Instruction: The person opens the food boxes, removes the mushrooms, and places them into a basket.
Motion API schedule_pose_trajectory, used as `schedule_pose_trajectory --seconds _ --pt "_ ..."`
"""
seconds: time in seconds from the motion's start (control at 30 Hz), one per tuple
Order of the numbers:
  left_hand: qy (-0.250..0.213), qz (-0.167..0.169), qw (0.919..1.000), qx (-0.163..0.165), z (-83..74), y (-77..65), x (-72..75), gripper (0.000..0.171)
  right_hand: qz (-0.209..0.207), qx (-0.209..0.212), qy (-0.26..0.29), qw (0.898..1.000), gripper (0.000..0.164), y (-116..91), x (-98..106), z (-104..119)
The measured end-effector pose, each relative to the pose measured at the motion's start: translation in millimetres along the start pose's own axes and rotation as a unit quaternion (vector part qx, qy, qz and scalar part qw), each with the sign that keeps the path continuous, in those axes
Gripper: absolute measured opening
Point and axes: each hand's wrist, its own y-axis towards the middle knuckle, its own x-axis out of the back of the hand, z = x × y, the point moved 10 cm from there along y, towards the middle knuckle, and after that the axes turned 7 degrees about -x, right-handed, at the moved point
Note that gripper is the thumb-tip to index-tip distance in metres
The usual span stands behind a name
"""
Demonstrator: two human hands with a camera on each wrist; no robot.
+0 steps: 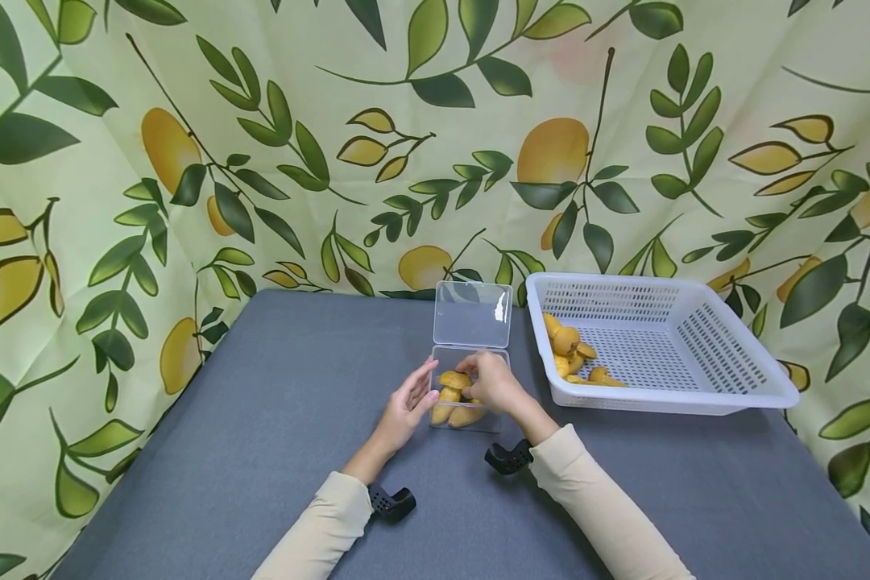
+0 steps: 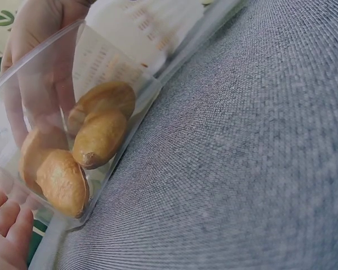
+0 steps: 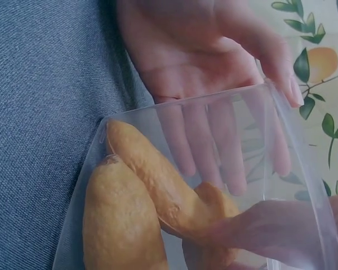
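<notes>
A clear plastic box [image 1: 495, 420] with its lid [image 1: 472, 314] raised stands on the table, with yellow-brown mushrooms inside. My left hand [image 1: 403, 407] lies along the left side of the box, its fingers [image 3: 225, 149] straight behind the clear wall and its thumb near the front corner. Reaching in from the right, my right hand [image 1: 495, 383] pinches the cap of a mushroom [image 1: 453, 380], its thumb [image 3: 265, 225] on the cap. That mushroom's stem [image 3: 152, 174] points toward the front wall. Beside it lies another mushroom [image 2: 101, 138], stem to the front. My right fingertips are partly hidden.
A white perforated basket [image 1: 667, 399] stands to the right of the box, with several more mushrooms [image 1: 567, 342] at its left end. A grey cloth [image 1: 319, 379] covers the table. Behind hangs a leaf-and-fruit patterned curtain [image 1: 377, 72].
</notes>
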Motion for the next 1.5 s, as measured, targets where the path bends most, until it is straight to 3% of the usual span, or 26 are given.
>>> schedule_pose_trajectory --seconds 0.27,0.53,0.8,1.23,1.5 --pt "-0.003 0.0 1.0 0.009 3.8 0.3 -0.3 0.05 0.005 0.019 0.052 0.998 0.029 -1 1 0" --pt "0.01 0.002 0.9998 0.019 5.6 -0.2 0.4 0.05 -0.011 0.009 0.095 0.995 0.032 -2 4 -2" --pt "0.004 0.005 0.9997 0.022 6.0 -0.5 -0.5 0.05 -0.048 0.039 0.093 0.994 0.031 -7 14 2" --pt "0.022 0.002 0.9997 0.007 1.3 -1.2 0.5 0.049 -0.082 0.027 0.125 0.988 0.032 -16 39 -5" --pt "0.023 0.003 0.9996 0.015 4.3 -1.0 0.9 0.05 -0.098 0.034 0.135 0.985 0.034 -24 56 -8"
